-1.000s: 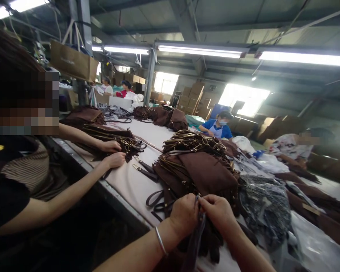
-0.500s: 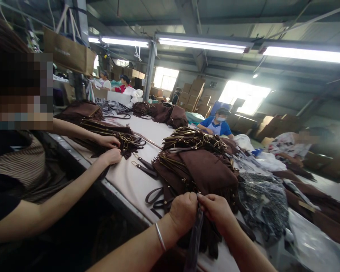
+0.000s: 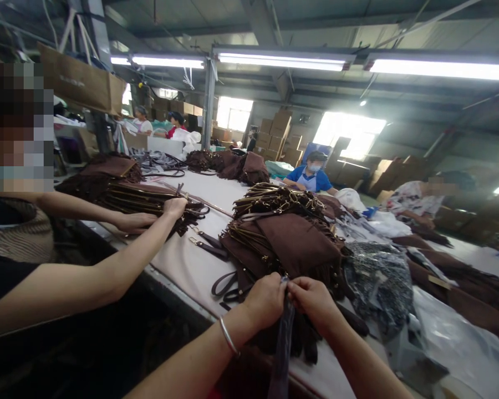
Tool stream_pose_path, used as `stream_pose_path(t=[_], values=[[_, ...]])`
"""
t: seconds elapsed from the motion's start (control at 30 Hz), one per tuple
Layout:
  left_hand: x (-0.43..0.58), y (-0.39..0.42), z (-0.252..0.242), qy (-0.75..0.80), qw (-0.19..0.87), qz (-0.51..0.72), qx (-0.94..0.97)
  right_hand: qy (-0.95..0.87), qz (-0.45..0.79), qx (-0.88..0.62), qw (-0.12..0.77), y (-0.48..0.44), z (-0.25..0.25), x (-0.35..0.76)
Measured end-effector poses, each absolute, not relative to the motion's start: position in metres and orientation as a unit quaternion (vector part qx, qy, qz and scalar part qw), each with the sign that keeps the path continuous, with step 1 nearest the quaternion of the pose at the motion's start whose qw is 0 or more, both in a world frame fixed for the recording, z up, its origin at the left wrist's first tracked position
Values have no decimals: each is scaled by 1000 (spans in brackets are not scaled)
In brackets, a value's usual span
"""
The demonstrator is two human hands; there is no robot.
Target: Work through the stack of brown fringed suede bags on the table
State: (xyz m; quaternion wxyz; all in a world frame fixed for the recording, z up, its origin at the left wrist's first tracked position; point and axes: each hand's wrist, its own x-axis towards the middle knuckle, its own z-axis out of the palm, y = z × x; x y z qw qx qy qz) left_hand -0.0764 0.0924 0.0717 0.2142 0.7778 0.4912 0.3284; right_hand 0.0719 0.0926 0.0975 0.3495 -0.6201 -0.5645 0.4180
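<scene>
In my head view, a brown tote bag [image 3: 77, 83] hangs at ten o'clock, a dark blue item [image 3: 90, 62] showing in its mouth. Towards three o'clock from my hands lies crinkled plastic packaging [image 3: 378, 277]; its contents I cannot tell. My left hand [image 3: 266, 299] is closed around the top of a shiny dark strip [image 3: 281, 349], which hangs at six o'clock below; my right hand [image 3: 314, 299] pinches that same end. Brown fringed pouches [image 3: 303, 244] are stacked at twelve o'clock, just beyond.
</scene>
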Motion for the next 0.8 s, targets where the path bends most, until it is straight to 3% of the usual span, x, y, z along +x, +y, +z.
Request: stream_pose_path(t=[0.13,0.33,0.43,0.63,0.7,0.8], values=[[-76,94,80,465,362,393,706,-608,345,-626,346,92,99,72],[-69,92,76,369,748,403,376,-670,221,-635,316,89,100,70],[-68,92,75,310,832,368,276,-668,200,-646,311,90,96,67],[-66,88,75,252,864,373,225,-658,197,-663,298,84,89,73],[-65,85,73,321,796,413,304,-634,214,-668,324,78,89,76],[-63,79,70,420,597,468,498,-589,271,-650,397,69,90,74]])
